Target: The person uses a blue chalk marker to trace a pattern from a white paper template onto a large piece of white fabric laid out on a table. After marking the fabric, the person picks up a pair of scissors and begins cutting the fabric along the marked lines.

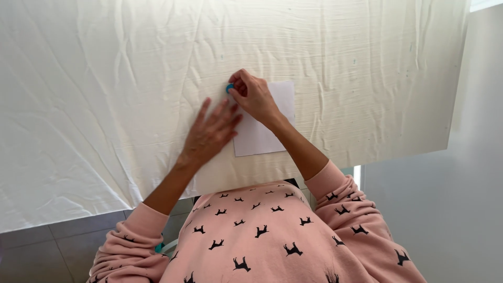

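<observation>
On the table (105, 78) the right hand (255, 96) pinches a small blue round piece (229, 87) at the top left corner of the white paper (267, 133), and the left hand (209, 133), open and flat, holds nothing and should press the paper's left edge firmly against sliding.

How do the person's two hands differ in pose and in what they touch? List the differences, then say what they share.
The left hand lies flat with fingers spread; the right hand is curled, fingertips pinched. The left hand presses the edge of the white paper and the cloth; the right hand grips a small blue object at the paper's corner. Both rest over the cloth-covered table, with pink sleeves pushed up.
</observation>
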